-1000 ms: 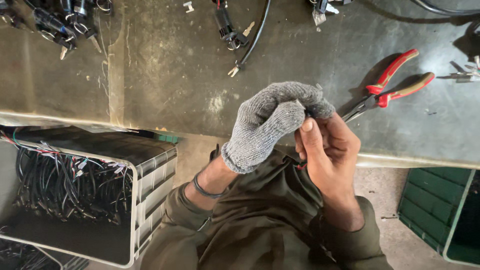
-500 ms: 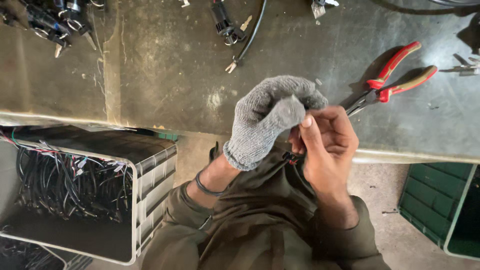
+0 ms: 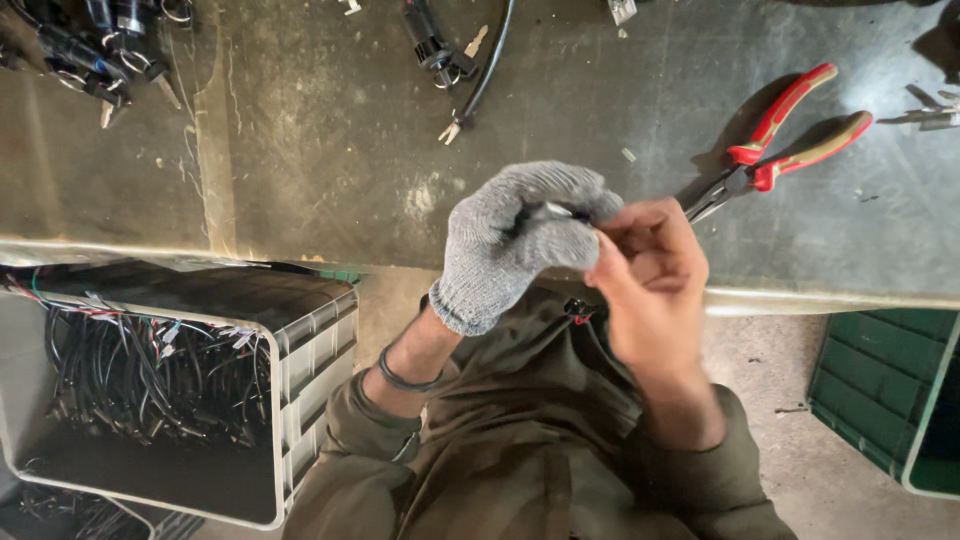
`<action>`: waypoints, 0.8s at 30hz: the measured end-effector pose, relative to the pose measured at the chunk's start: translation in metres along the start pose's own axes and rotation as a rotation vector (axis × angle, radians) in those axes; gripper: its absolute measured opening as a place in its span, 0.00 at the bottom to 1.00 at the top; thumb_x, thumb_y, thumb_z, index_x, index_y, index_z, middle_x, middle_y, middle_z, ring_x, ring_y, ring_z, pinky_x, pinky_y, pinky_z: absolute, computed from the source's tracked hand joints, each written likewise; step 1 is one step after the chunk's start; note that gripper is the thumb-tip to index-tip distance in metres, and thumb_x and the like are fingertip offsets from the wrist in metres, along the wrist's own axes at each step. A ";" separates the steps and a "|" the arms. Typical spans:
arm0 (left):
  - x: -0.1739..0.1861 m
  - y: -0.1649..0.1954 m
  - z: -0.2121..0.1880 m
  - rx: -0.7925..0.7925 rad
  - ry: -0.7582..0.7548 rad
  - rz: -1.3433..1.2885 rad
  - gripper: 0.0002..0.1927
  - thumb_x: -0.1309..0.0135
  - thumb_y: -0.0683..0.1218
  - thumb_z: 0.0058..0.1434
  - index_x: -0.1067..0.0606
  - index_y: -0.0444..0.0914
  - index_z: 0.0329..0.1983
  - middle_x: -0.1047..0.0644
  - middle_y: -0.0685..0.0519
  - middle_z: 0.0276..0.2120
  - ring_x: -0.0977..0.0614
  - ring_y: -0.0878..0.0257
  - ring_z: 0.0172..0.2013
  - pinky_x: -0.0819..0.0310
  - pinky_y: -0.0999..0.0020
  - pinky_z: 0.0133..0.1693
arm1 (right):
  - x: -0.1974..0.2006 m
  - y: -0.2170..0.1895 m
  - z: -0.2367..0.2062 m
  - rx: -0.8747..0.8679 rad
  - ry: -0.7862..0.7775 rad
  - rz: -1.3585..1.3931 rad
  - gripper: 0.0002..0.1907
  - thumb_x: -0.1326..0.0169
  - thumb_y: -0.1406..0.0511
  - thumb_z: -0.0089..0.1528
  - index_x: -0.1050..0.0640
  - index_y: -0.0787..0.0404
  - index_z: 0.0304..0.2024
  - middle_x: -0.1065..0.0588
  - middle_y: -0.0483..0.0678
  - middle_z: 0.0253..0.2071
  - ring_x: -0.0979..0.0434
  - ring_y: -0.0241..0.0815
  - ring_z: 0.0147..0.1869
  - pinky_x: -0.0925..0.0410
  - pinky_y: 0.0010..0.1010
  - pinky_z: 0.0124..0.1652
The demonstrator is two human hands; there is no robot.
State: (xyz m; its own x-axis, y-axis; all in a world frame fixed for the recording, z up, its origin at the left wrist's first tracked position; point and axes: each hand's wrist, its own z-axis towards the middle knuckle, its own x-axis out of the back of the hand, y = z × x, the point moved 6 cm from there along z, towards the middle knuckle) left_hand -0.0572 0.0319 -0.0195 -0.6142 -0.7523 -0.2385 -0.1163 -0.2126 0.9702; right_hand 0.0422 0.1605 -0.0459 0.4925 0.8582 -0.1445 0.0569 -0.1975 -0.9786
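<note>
My left hand (image 3: 515, 240), in a grey knitted glove, is closed around a small dark part with a metal tip that shows between its fingers. My bare right hand (image 3: 650, 275) presses against the glove and pinches at the same small part with its fingertips. Both hands hover over the near edge of the worn grey workbench (image 3: 320, 170). A thin black wire piece with a red speck (image 3: 577, 310) hangs just under the hands. Red-handled pliers (image 3: 775, 140) lie on the bench just right of my hands.
A grey plastic crate (image 3: 300, 350) full of black wire bundles stands at the lower left. A green crate (image 3: 885, 400) sits on the floor at the right. Black connectors and cable ends (image 3: 450, 55) lie at the bench's far side, more at the top left (image 3: 90, 50).
Both hands stay together and have shifted slightly up over the bench edge. The right fingers have worked round the small part in the glove; the view has dropped a little.
</note>
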 end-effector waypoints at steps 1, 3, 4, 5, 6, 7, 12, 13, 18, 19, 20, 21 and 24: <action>0.000 -0.002 0.000 0.026 0.016 -0.077 0.22 0.35 0.38 0.65 0.26 0.31 0.60 0.18 0.47 0.49 0.16 0.63 0.50 0.20 0.66 0.58 | -0.003 -0.003 -0.004 0.052 0.010 -0.035 0.09 0.45 0.76 0.69 0.29 0.67 0.50 0.24 0.46 0.38 0.26 0.28 0.37 0.34 0.18 0.37; 0.001 -0.005 0.000 0.074 0.045 -0.228 0.21 0.37 0.39 0.67 0.26 0.31 0.62 0.19 0.47 0.51 0.16 0.62 0.52 0.20 0.67 0.58 | -0.007 -0.008 -0.012 0.162 0.034 -0.104 0.09 0.45 0.76 0.70 0.28 0.68 0.52 0.25 0.45 0.38 0.28 0.26 0.37 0.35 0.16 0.37; 0.001 -0.005 -0.001 0.069 0.007 -0.230 0.21 0.37 0.40 0.66 0.27 0.32 0.60 0.20 0.50 0.53 0.17 0.64 0.53 0.22 0.69 0.59 | -0.006 -0.008 -0.014 0.162 0.054 -0.085 0.09 0.46 0.76 0.71 0.28 0.68 0.53 0.24 0.45 0.39 0.27 0.26 0.38 0.34 0.17 0.38; 0.002 -0.004 -0.002 0.067 -0.028 -0.233 0.20 0.38 0.41 0.66 0.27 0.33 0.59 0.22 0.52 0.55 0.19 0.67 0.55 0.24 0.70 0.60 | -0.005 -0.007 -0.015 0.161 0.075 -0.067 0.09 0.46 0.76 0.72 0.28 0.69 0.54 0.23 0.46 0.40 0.26 0.27 0.40 0.33 0.17 0.40; 0.003 -0.003 -0.003 0.063 -0.064 -0.237 0.19 0.38 0.43 0.65 0.27 0.35 0.58 0.23 0.54 0.58 0.21 0.69 0.56 0.25 0.71 0.61 | -0.003 -0.006 -0.016 0.160 0.095 -0.049 0.09 0.47 0.76 0.72 0.28 0.69 0.55 0.23 0.46 0.41 0.25 0.27 0.41 0.32 0.17 0.41; 0.005 -0.005 -0.004 0.085 -0.079 -0.198 0.20 0.37 0.41 0.65 0.27 0.34 0.59 0.22 0.54 0.57 0.21 0.68 0.56 0.25 0.70 0.61 | -0.003 -0.007 -0.016 0.180 0.085 -0.056 0.09 0.47 0.77 0.72 0.27 0.69 0.55 0.23 0.46 0.40 0.25 0.26 0.40 0.32 0.17 0.40; 0.013 -0.014 -0.007 0.089 -0.098 -0.093 0.21 0.35 0.37 0.65 0.25 0.34 0.60 0.20 0.52 0.54 0.19 0.66 0.54 0.21 0.67 0.59 | -0.006 -0.013 -0.015 0.229 0.014 -0.066 0.11 0.46 0.77 0.71 0.27 0.71 0.56 0.24 0.46 0.42 0.25 0.27 0.41 0.32 0.17 0.39; 0.014 -0.016 -0.009 0.083 -0.081 -0.056 0.20 0.35 0.37 0.65 0.25 0.33 0.60 0.20 0.52 0.53 0.19 0.66 0.53 0.21 0.67 0.59 | -0.007 -0.015 -0.015 0.237 0.010 -0.113 0.11 0.46 0.77 0.71 0.26 0.71 0.56 0.24 0.45 0.42 0.26 0.26 0.41 0.33 0.17 0.38; 0.015 -0.029 -0.013 0.124 0.013 -0.125 0.17 0.36 0.39 0.66 0.25 0.33 0.57 0.19 0.51 0.52 0.18 0.65 0.51 0.20 0.67 0.55 | -0.007 -0.024 -0.016 0.249 -0.040 -0.257 0.09 0.44 0.77 0.71 0.24 0.71 0.54 0.27 0.43 0.37 0.30 0.23 0.34 0.37 0.13 0.34; 0.013 -0.028 -0.013 0.103 -0.011 -0.139 0.17 0.36 0.39 0.66 0.25 0.33 0.56 0.20 0.50 0.51 0.18 0.65 0.50 0.20 0.68 0.55 | -0.005 -0.025 -0.016 0.258 -0.027 -0.315 0.10 0.43 0.77 0.69 0.23 0.71 0.53 0.26 0.43 0.37 0.31 0.23 0.34 0.39 0.14 0.34; 0.011 -0.027 -0.013 0.080 -0.036 -0.153 0.16 0.36 0.39 0.67 0.25 0.33 0.56 0.20 0.50 0.50 0.19 0.65 0.50 0.21 0.68 0.55 | -0.004 -0.025 -0.017 0.269 -0.015 -0.372 0.10 0.42 0.77 0.68 0.23 0.70 0.52 0.25 0.44 0.37 0.33 0.24 0.34 0.41 0.15 0.33; 0.010 -0.026 -0.013 0.057 -0.059 -0.166 0.16 0.36 0.39 0.67 0.26 0.33 0.55 0.21 0.50 0.49 0.19 0.65 0.50 0.22 0.69 0.55 | -0.003 -0.025 -0.017 0.278 -0.006 -0.428 0.10 0.41 0.77 0.66 0.22 0.70 0.50 0.25 0.44 0.37 0.35 0.25 0.33 0.43 0.16 0.33; 0.007 -0.021 -0.012 0.009 -0.142 -0.257 0.13 0.40 0.39 0.71 0.28 0.34 0.56 0.23 0.51 0.52 0.22 0.65 0.53 0.26 0.70 0.58 | -0.005 -0.021 -0.019 0.276 -0.041 -0.245 0.11 0.43 0.76 0.69 0.25 0.69 0.54 0.24 0.43 0.41 0.28 0.22 0.36 0.36 0.13 0.35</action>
State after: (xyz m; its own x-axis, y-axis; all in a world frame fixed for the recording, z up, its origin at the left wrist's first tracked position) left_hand -0.0496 0.0236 -0.0422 -0.6665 -0.5795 -0.4690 -0.2890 -0.3791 0.8791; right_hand 0.0552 0.1518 -0.0217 0.4581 0.8834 0.0988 -0.0706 0.1469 -0.9866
